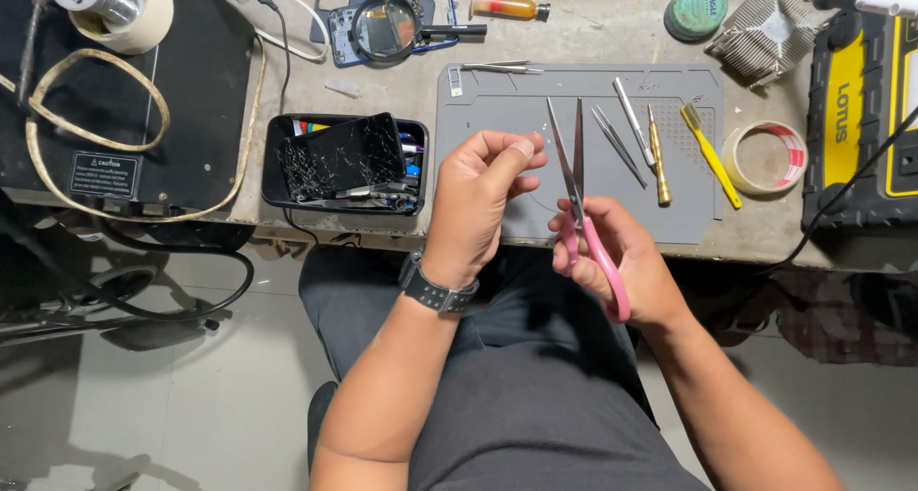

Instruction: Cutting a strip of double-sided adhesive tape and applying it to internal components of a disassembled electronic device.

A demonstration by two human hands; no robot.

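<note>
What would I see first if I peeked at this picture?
First you would see the pink-handled scissors with long steel blades, open and held in the right hand at the middle of the picture. Beside them the left hand, with a black wristwatch, pinches something too small to tell. Further left, a black phone screen with cracked glass lies on top of a black tray on the workbench.

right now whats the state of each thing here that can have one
scissors: blades open, held in right hand
left hand: fingers pinched, what they hold too small to tell
phone: screen shattered, lying in black tray
amber bottle: lying on its side
tape roll: lying flat
green tin: lid on
</note>
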